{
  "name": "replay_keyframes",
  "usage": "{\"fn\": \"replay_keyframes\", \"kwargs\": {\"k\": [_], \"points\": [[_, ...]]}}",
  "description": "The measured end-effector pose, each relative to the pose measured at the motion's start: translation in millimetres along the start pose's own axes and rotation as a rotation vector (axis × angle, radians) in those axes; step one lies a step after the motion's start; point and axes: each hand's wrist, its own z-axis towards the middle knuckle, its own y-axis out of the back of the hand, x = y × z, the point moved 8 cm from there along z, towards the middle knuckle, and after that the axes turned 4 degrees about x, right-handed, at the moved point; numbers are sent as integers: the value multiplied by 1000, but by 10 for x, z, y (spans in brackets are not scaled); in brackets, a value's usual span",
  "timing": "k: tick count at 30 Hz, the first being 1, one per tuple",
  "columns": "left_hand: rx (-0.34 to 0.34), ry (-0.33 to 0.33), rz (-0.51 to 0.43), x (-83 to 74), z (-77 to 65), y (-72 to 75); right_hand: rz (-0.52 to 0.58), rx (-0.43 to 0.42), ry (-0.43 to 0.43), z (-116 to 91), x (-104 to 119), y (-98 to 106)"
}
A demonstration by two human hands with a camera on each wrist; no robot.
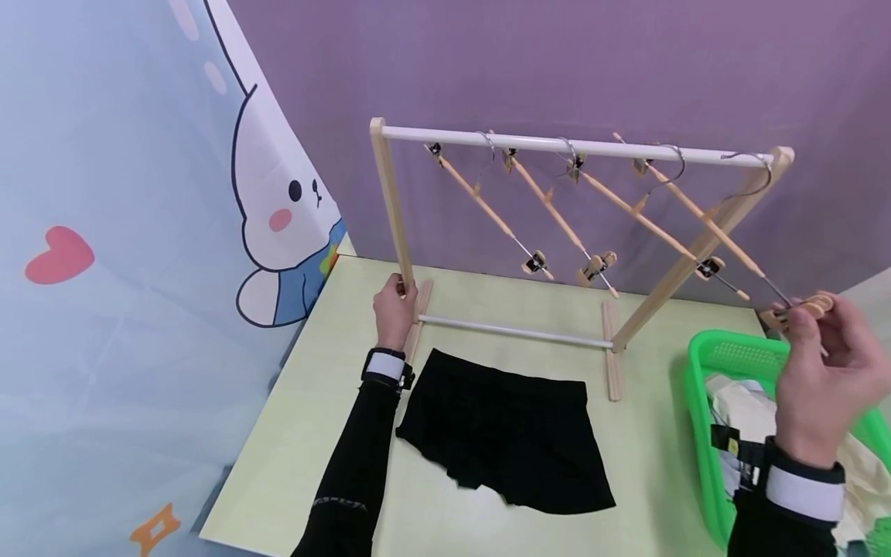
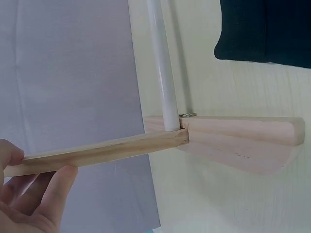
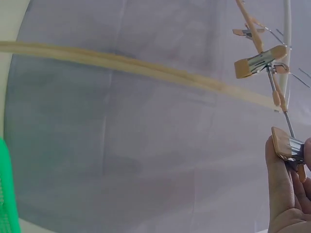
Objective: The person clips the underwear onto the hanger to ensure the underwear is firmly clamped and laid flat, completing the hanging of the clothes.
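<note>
Right grip (image 1: 831, 371) pinches clip (image 3: 281, 144) | clothes (image 1: 745, 406) inside basket (image 1: 701, 433): head view only

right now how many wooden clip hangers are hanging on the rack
4, all on the white top rail: leftmost hanger, second hanger, third hanger and rightmost hanger, whose near clip the right hand pinches. None seems hidden.

Soft, even light — faint shadow beside the green basket (image 1: 707, 456); wrist views hazier.
</note>
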Motion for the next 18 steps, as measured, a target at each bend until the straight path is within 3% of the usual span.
{"fn": "replay_keyframes", "kwargs": {"k": [4,9,12,18], "points": [[-21,-15,-5,13,-1,2,-73,-19,-22,-132,-55,107],[-42,-30,-12,7,1,33,-204,-76,-186,-352,-332,252],[-35,-21,-16,8,-2,27,-266,-61,-228,-487,-484,291],[-17,-13,-17,12,-8,-4,-229,51,-308,-714,-818,272]]}}
